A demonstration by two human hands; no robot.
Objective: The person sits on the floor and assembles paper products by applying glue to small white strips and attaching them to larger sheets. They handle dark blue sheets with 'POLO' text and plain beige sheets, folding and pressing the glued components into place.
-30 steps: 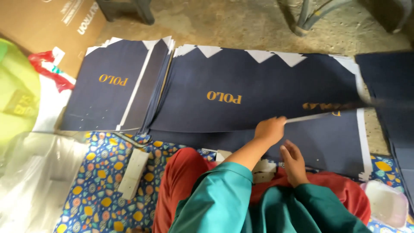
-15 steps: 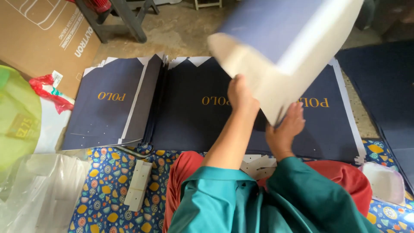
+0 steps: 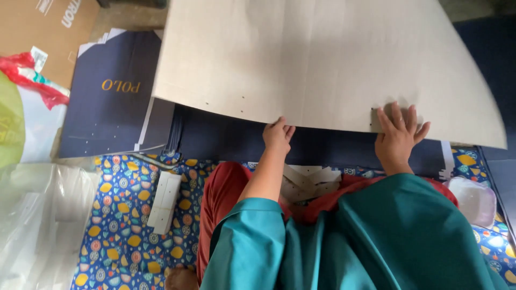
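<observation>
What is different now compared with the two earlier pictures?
The big cardboard sheet, lifted from the pile and swung up, now shows its pale grey underside. The left hand grips its near edge; the right hand presses flat on it. The navy stack at left stayed put.

floor mat | navy flat boxes | white block | plastic sheet
</observation>
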